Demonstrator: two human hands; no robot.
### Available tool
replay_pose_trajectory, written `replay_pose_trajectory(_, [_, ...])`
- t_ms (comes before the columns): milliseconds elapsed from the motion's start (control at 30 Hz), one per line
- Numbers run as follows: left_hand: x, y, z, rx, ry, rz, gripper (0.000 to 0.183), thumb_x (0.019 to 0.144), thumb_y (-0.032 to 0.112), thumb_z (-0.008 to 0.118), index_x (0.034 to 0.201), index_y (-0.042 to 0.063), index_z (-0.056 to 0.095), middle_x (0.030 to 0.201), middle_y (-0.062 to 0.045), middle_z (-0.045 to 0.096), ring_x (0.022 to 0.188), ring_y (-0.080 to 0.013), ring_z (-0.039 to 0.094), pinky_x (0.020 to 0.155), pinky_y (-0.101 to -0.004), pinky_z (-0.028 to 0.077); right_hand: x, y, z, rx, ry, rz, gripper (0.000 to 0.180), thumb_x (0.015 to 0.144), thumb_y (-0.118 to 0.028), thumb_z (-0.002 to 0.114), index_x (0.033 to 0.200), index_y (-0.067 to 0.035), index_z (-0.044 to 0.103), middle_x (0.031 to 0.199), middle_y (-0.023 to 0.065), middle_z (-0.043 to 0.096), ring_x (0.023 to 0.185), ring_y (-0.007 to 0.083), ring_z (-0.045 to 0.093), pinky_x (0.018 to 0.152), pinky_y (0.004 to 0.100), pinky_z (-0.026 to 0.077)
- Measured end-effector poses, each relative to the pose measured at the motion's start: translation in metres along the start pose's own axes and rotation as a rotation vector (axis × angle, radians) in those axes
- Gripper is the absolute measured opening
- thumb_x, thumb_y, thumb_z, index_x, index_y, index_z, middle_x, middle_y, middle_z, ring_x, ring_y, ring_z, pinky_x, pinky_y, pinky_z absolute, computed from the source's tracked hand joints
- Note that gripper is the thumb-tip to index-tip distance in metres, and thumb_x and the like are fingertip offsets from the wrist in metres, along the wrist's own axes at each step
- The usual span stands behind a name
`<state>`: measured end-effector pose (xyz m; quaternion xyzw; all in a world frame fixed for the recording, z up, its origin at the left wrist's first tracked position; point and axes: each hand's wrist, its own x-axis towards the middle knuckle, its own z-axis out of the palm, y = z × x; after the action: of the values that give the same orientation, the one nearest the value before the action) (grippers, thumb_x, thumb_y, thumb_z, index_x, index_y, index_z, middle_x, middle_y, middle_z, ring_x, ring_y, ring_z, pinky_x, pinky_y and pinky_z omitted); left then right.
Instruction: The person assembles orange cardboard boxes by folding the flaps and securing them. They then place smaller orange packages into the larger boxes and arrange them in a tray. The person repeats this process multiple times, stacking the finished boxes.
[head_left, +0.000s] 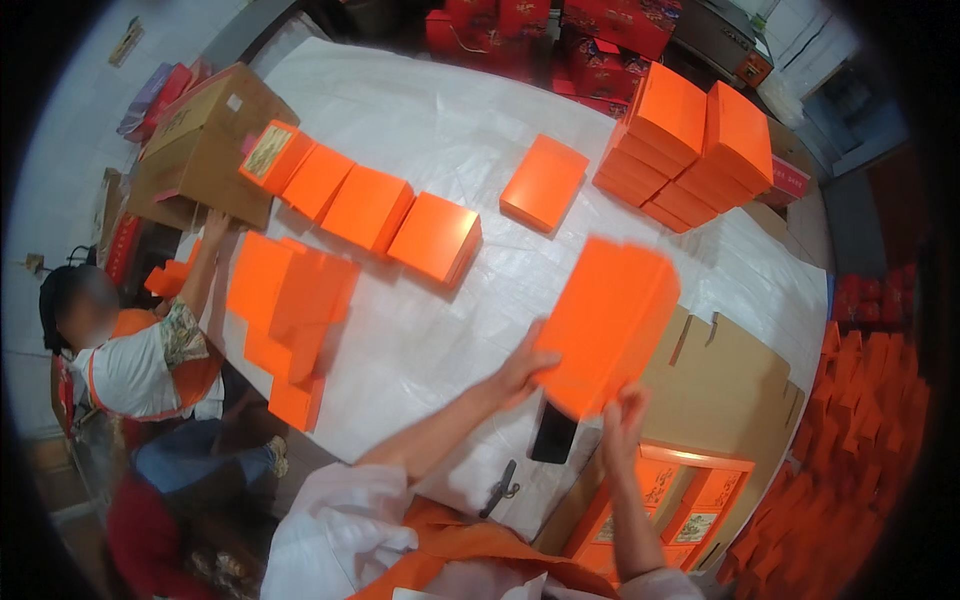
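Both hands hold one orange box (607, 322), slightly blurred, above the near right part of the covered table. My left hand (525, 364) grips its left side. At its lower corner, my right hand (626, 420) has its fingers closed on the edge. Partly under the box lies a black phone (553, 435) on the white sheet. Below my right forearm is an orange tray (694, 457) with several printed boxes, resting on flat brown cardboard (727, 375). A single orange box (544, 182) lies farther off on the sheet.
Orange boxes stand in a row (367, 206), in a left pile (289, 307) and in a far right stack (686, 150). A black-handled tool (499, 487) lies near the front edge. At left, a co-worker (150, 360) reaches towards a cardboard carton (217, 150). More orange items (847, 442) lie at right.
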<state>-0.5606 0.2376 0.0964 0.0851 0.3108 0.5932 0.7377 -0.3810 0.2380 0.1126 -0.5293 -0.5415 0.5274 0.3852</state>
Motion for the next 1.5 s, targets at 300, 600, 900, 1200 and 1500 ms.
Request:
replay_pose_trajectory(300, [-0.145,-0.096,0.033,0.039,-0.188,-0.24,0.064,0.073,0.031,0.061,0.125,0.012,0.028,0.124,-0.004,0.035,0.119,-0.0161,0.034,0.097,-0.0329,0.032,-0.184,0.026,-0.093,0.236,-0.207,-0.026,0.024,0.078,0.004,0.041,0.099,-0.006,0.035,0.095,0.0057,0.035,0.088,0.0145,0.037,0.079,0.0279,0.034])
replay_pose_trajectory(600, [-0.227,-0.238,0.114,0.455,0.128,0.009,0.062,0.066,0.019,0.062,0.12,0.008,0.034,0.125,-0.008,0.038,0.116,-0.0187,0.038,0.095,-0.0325,0.033,-0.294,-0.011,-0.22,0.281,-0.432,0.228,0.071,0.08,0.0,0.047,0.14,-0.005,0.009,0.142,0.0154,0.016,0.132,0.0242,0.017,0.106,0.0383,0.02])
replay_pose_trajectory(900, [-0.27,-0.354,0.184,1.133,-0.015,0.204,0.056,0.067,0.007,0.064,0.113,0.009,0.031,0.121,-0.007,0.031,0.103,-0.0161,0.038,0.087,-0.0286,0.034,-0.39,0.107,-0.256,0.646,0.257,0.188,0.061,0.085,-0.02,0.055,0.134,-0.003,0.022,0.124,0.0119,0.039,0.111,0.0191,0.042,0.087,0.0331,0.04])
replay_pose_trajectory(1200, [-0.271,-0.358,0.163,0.803,0.415,0.037,0.05,0.074,0.018,0.062,0.115,0.008,0.036,0.109,-0.005,0.041,0.098,-0.0143,0.042,0.084,-0.0268,0.035,-0.353,0.148,-0.312,1.166,0.585,0.266,0.036,0.088,-0.025,0.049,0.116,-0.004,0.042,0.108,0.0076,0.05,0.097,0.0179,0.051,0.079,0.0354,0.044])
replay_pose_trajectory(1500, [-0.295,-0.345,0.097,0.631,0.613,0.132,0.049,0.077,0.019,0.06,0.117,0.007,0.035,0.118,-0.008,0.037,0.109,-0.0188,0.038,0.093,-0.0324,0.031,-0.238,0.164,-0.325,0.975,0.545,0.287,0.027,0.086,-0.023,0.053,0.105,-0.005,0.048,0.105,0.007,0.053,0.094,0.0186,0.054,0.077,0.0359,0.048])
